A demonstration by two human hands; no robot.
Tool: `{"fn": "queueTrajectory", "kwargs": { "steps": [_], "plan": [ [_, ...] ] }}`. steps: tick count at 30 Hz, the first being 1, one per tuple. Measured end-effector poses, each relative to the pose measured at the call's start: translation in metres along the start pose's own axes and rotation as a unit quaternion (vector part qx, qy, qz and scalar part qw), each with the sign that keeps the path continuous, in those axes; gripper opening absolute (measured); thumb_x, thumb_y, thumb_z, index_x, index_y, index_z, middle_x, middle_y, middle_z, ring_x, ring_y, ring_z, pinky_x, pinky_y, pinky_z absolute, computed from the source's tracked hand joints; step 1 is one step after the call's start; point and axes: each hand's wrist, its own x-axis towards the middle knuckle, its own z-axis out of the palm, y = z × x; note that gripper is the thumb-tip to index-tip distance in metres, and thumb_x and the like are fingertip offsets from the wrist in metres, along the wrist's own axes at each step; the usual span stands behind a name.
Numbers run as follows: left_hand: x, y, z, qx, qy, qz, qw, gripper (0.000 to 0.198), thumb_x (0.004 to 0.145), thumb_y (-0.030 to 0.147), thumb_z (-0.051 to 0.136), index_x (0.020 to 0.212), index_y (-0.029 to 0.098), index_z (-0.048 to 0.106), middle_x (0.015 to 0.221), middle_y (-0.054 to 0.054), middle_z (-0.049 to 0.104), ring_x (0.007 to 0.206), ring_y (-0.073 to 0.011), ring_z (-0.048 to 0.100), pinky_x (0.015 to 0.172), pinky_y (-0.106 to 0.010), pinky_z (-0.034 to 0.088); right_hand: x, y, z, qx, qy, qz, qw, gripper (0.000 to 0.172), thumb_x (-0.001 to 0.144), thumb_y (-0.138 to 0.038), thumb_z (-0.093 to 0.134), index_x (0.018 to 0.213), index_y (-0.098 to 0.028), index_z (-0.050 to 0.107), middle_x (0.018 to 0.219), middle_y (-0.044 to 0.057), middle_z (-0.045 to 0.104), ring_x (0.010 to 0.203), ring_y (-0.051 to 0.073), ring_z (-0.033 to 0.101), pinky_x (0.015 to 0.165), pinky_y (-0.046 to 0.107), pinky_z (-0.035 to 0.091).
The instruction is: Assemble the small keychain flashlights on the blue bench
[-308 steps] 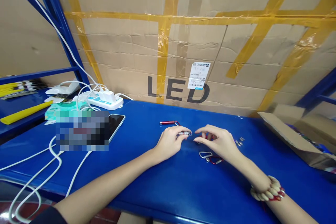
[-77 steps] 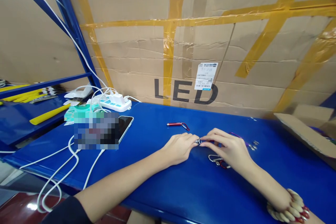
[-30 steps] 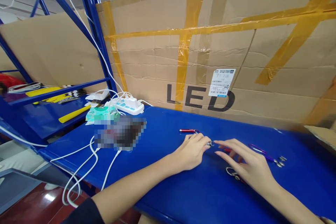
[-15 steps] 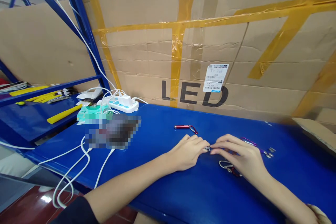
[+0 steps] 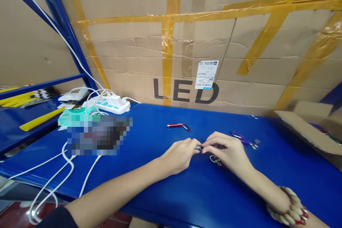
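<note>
The person's left hand [image 5: 180,156] is curled, its fingertips pinching a small silver-and-dark metal piece [image 5: 198,147] (most of it hidden by the fingers). The piece is held between the two hands, above the glossy blue tabletop [image 5: 165,199]. The right hand [image 5: 230,151] has its thumb and forefinger drawn together on the piece's right end, and a beaded bracelet in cream and red [image 5: 290,206] circles that wrist.

Beyond the left hand lies a slim red metal cylinder with a looped clip [image 5: 175,125]. Partly under the right hand sits a silver metal loop clip [image 5: 213,159], with something red beside it. Past that hand lie a purple looped clip [image 5: 236,135], a slim purple cylinder [image 5: 245,143] and some small silver metal pieces [image 5: 255,145]. Farther right stands an open brown cardboard box [image 5: 307,131].
</note>
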Motion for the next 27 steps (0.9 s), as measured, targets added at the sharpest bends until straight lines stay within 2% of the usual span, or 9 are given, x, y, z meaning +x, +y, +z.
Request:
{"fn": "queueTrajectory", "kwargs": {
  "steps": [3,6,11,13,16,19,23,25,27],
  "plan": [
    [0.002,0.001,0.001,-0.018,0.018,-0.003,1.0,0.014,0.091,0.019,0.029,0.096,0.015,0.041,0.095,-0.005,0.056,0.087,-0.0169,0.055,0.073,-0.027,0.044,0.0,-0.002,0.001,0.018,0.001,0.057,0.998,0.017,0.073,-0.034,0.063,0.066,-0.02,0.067,0.069,0.001,0.06,0.056,0.009,0.053,0.05,0.021,0.037],
    [0.002,0.002,0.003,-0.044,0.042,-0.002,0.998,0.012,0.091,0.019,0.03,0.095,0.014,0.039,0.095,-0.006,0.057,0.087,-0.0169,0.057,0.072,-0.026,0.045,0.002,-0.006,0.002,0.038,-0.011,0.146,0.988,0.025,0.069,-0.04,0.063,0.062,-0.016,0.066,0.069,0.004,0.06,0.049,0.009,0.05,0.046,0.021,0.035],
    [0.001,0.0,0.007,-0.027,0.083,0.024,0.996,0.01,0.092,0.021,0.03,0.093,0.013,0.037,0.096,-0.009,0.058,0.089,-0.0174,0.058,0.073,-0.025,0.047,0.005,-0.011,0.0,0.102,-0.098,0.311,0.94,0.036,0.063,-0.047,0.063,0.068,-0.011,0.064,0.044,0.002,0.051,0.035,0.007,0.039,0.037,0.019,0.028],
    [0.0,0.0,0.007,0.006,0.083,0.043,0.996,0.012,0.092,0.02,0.029,0.092,0.013,0.038,0.095,-0.009,0.058,0.089,-0.0173,0.057,0.075,-0.026,0.046,0.007,-0.013,-0.001,0.122,-0.122,0.346,0.922,0.04,0.06,-0.048,0.065,0.07,-0.01,0.064,0.04,0.001,0.048,0.034,0.007,0.037,0.035,0.018,0.025],
    [0.001,0.0,0.005,0.052,0.072,0.048,0.995,0.018,0.093,0.021,0.026,0.101,0.013,0.039,0.096,-0.007,0.058,0.086,-0.0162,0.056,0.076,-0.027,0.045,0.008,-0.019,-0.003,0.148,-0.146,0.389,0.897,0.041,0.058,-0.049,0.067,0.07,-0.01,0.063,0.041,0.0,0.046,0.035,0.005,0.034,0.034,0.016,0.021],
    [0.001,0.002,0.0,0.094,0.064,0.054,0.992,0.02,0.091,0.017,0.028,0.108,0.014,0.04,0.097,-0.005,0.057,0.083,-0.0159,0.053,0.073,-0.028,0.043,0.008,-0.028,-0.005,0.163,-0.14,0.409,0.887,0.04,0.059,-0.049,0.067,0.069,-0.011,0.06,0.042,-0.001,0.044,0.036,0.003,0.031,0.035,0.015,0.019],
    [0.003,0.002,-0.004,0.117,0.053,0.058,0.99,0.018,0.089,0.013,0.03,0.097,0.014,0.046,0.086,-0.002,0.057,0.078,-0.0152,0.049,0.067,-0.027,0.039,0.007,-0.028,-0.002,0.159,-0.121,0.399,0.895,0.046,0.057,-0.054,0.067,0.067,-0.01,0.058,0.042,-0.001,0.043,0.039,0.004,0.032,0.037,0.015,0.02],
    [0.004,0.002,-0.005,0.119,0.053,0.044,0.991,0.019,0.09,0.016,0.03,0.095,0.014,0.048,0.082,-0.001,0.056,0.077,-0.0146,0.049,0.067,-0.027,0.038,0.005,-0.023,0.0,0.143,-0.112,0.383,0.906,0.049,0.061,-0.059,0.062,0.068,-0.011,0.058,0.041,-0.001,0.042,0.038,0.005,0.033,0.037,0.016,0.022],
    [0.005,0.001,-0.006,0.122,0.057,0.025,0.991,0.02,0.092,0.02,0.029,0.096,0.016,0.048,0.082,0.0,0.055,0.078,-0.0145,0.049,0.067,-0.027,0.037,0.004,-0.016,0.002,0.1,-0.086,0.326,0.936,0.049,0.066,-0.061,0.057,0.067,-0.012,0.06,0.043,0.001,0.045,0.037,0.007,0.036,0.037,0.018,0.026]
  ]
}}
